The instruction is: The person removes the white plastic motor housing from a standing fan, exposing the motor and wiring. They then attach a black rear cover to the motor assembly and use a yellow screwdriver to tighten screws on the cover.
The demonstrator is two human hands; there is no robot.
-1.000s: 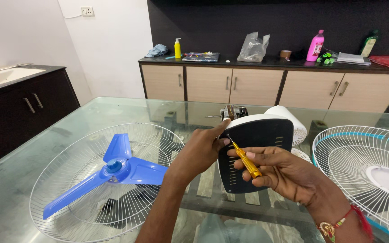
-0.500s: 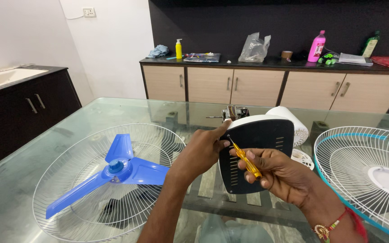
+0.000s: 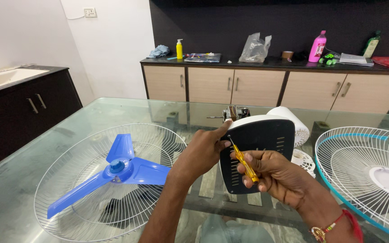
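Fan motor housing (image 3: 260,148) upright mid-table, both hands on it.
Left hand (image 3: 203,150) grips housing's left edge; right hand (image 3: 273,173) clamps yellow screwdriver (image 3: 244,161), tip at housing. Blue blade (image 3: 113,173) in grille (image 3: 68,198) left.

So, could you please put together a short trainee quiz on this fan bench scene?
1. True or false: the right hand holds a yellow-handled screwdriver with its tip at the black motor cover.
2. What lies inside the white wire guard on the left? A) a blue three-blade fan blade B) a pink bottle C) a red book
3. Fill in: the left hand steadies the cover at its upper ____ edge, as seen here.

Key: 1 true; 2 A; 3 left.
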